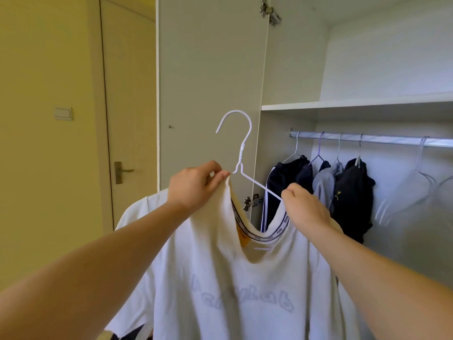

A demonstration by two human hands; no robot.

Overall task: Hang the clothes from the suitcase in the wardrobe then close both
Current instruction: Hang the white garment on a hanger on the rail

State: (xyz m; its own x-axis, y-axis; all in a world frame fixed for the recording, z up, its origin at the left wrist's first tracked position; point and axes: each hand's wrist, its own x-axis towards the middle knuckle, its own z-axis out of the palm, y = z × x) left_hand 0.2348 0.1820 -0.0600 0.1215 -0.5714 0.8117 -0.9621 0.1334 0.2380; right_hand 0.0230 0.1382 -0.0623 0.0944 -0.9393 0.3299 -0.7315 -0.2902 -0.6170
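Observation:
A white T-shirt with pale lettering hangs in front of me, its neck band stretched over a white wire hanger. My left hand pinches the collar where it meets the hanger's left shoulder. My right hand grips the collar together with the hanger's right arm. The hook points up and left, in front of the open wardrobe door. The wardrobe rail lies to the right, apart from the hanger. The suitcase is out of view.
Several dark and grey garments hang at the rail's left end, with bare wire hangers to their right. A white shelf sits above the rail. A room door and yellow wall are at the left.

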